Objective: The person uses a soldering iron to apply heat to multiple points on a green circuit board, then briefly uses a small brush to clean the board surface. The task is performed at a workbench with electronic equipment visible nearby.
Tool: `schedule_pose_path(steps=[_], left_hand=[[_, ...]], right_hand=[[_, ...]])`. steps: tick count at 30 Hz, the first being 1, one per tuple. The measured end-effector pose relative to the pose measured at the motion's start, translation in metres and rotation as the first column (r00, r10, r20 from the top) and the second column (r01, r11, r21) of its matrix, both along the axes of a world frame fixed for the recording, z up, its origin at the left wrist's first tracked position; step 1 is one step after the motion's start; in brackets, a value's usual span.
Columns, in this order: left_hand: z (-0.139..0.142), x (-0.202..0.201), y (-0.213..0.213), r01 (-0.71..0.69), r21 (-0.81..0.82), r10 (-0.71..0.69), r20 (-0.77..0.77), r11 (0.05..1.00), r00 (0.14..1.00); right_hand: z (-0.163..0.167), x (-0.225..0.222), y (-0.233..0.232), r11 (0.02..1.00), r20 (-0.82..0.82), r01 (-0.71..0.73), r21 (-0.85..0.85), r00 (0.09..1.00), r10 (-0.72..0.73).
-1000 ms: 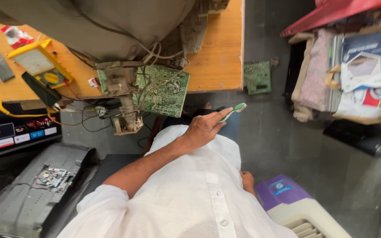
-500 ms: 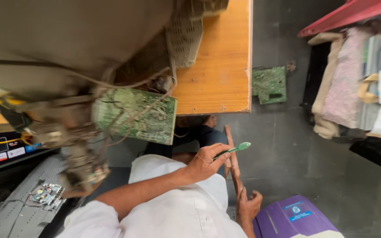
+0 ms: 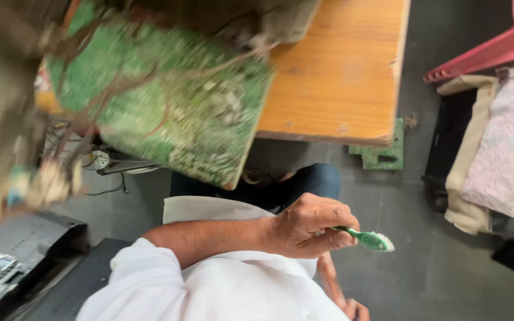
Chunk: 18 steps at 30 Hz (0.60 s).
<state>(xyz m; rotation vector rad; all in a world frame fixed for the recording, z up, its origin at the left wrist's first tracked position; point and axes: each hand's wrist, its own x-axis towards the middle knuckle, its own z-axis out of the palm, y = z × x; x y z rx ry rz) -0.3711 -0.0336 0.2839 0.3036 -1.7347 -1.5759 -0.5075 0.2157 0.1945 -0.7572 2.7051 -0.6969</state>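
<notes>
While left hand [image 3: 307, 229] grips toothbrush [image 3: 369, 239], wooden table [image 3: 340, 77], grey floor [image 3: 411, 261].

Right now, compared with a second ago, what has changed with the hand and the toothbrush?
The left hand has dropped lower in view, away from the green circuit board, which now looms larger and blurred. The right hand now shows at the bottom edge. Unchanged: the green toothbrush stays gripped; the wooden table stays put.

Wooden tabletop [image 3: 334, 77], blurred green circuit board [image 3: 168, 113] overhanging its edge, smaller circuit board [image 3: 382, 156] on grey floor [image 3: 447, 267], folded cloths [image 3: 495, 154] at right.
</notes>
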Motion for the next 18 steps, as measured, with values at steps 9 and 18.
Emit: schedule_pose_path(steps=[9,18], left_hand=[[-0.026,0.156,0.065,-0.569,-0.415,0.496,-0.280,0.710,0.822],[-0.001,0.372,0.087,-0.833,-0.508,0.954,-0.067,0.220,0.293]], right_hand=[[-0.041,0.025,0.068,0.963,-0.241,-0.198,-0.181,0.959,0.152],[-0.029,0.063,0.055,0.675,-0.455,-0.721,-0.159,0.660,0.598]])
